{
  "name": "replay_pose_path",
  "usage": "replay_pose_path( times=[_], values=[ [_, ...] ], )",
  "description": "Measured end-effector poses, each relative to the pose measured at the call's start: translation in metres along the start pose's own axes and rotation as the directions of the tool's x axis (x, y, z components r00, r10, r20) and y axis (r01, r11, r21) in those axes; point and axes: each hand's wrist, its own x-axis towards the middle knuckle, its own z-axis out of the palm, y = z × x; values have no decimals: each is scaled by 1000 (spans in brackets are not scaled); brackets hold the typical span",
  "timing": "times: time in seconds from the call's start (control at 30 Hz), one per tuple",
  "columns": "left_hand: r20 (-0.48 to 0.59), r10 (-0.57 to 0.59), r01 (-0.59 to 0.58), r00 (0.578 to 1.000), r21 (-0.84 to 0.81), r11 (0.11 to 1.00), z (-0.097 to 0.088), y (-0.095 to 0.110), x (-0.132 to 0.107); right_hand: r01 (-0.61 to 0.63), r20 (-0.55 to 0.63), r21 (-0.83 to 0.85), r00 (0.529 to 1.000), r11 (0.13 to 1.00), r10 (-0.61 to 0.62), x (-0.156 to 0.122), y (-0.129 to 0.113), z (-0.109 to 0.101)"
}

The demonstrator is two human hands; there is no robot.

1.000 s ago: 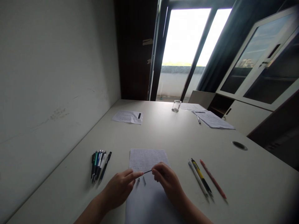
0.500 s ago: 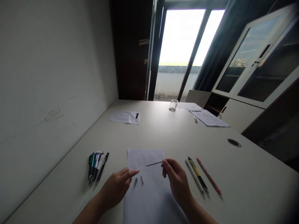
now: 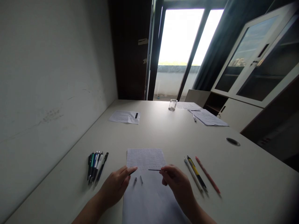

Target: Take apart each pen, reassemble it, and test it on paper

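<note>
The right hand (image 3: 176,180) pinched one end of a thin refill (image 3: 154,170) over the sheet of paper (image 3: 151,196), towards the near edge of the desk (image 3: 163,133). The left hand's (image 3: 116,183) fingers were closed round a dark tube (image 3: 133,172), mostly hidden. Two small metal parts (image 3: 141,179) lay between; pens (image 3: 95,168) lay nearer the left edge.

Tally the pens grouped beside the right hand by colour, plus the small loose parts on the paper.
White pen: 1
Yellow-and-black pen: 1
Pink pen: 1
Small loose parts: 2
Total: 5
</note>
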Motion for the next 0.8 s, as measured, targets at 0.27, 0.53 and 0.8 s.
replay_pose_path(
  times=[0.27,0.53,0.8],
  values=[
    [50,-30,31,998,-11,999,3,-3,-2,619,527,-380,756,687,-389,-9,-17,-11],
    [75,-34,38,997,-49,998,3,-4,-2,755,726,-451,620,476,-298,-10,-30,-3],
    [66,-144,147,987,-47,988,2,0,-3,713,705,-466,657,524,-267,-11,-28,0]
  ],
)
